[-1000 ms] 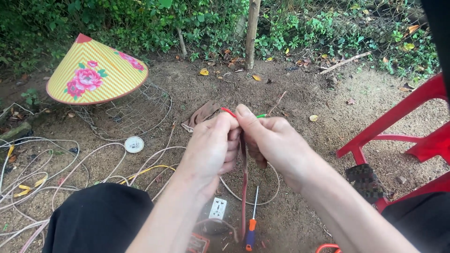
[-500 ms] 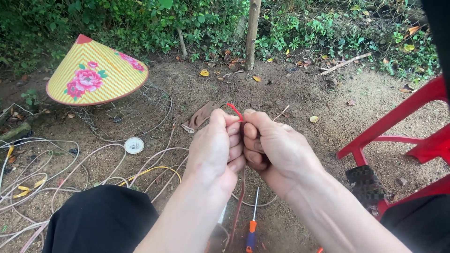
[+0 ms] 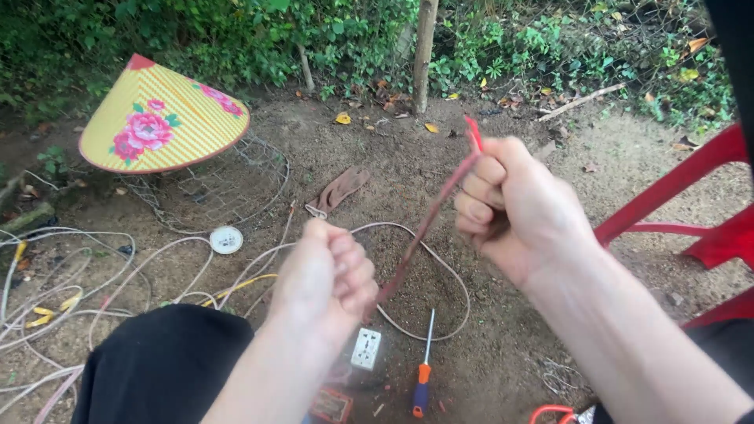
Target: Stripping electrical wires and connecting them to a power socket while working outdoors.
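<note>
My hands have come apart: half a second ago they were pressed together over the red wire (image 3: pixel 424 228), knuckles nearly touching, and now my right hand (image 3: pixel 514 208) has risen up and away while my left hand (image 3: pixel 330 279) sits lower, so the wire runs taut and slanted between them. My right grip is clamped on the wire's upper part, with a short bright red end poking out above my fist; my left grip is closed around the lower part. I judge that the two strands are being pulled apart, or the wire drawn straight; I cannot tell which. Taking the white socket (image 3: pixel 366 349) on the dirt as my landmark: the wire hangs just above and beyond it, the orange-handled screwdriver (image 3: pixel 422 377) lies just beside it on the right, a pale cable loop (image 3: pixel 440 275) curls behind it, a small white round disc (image 3: pixel 226 239) lies well off to its far left, and the yellow conical hat (image 3: pixel 161 118) with pink flowers rests farther back that way. A red plastic chair (image 3: pixel 691 204) stands off to the right.
</note>
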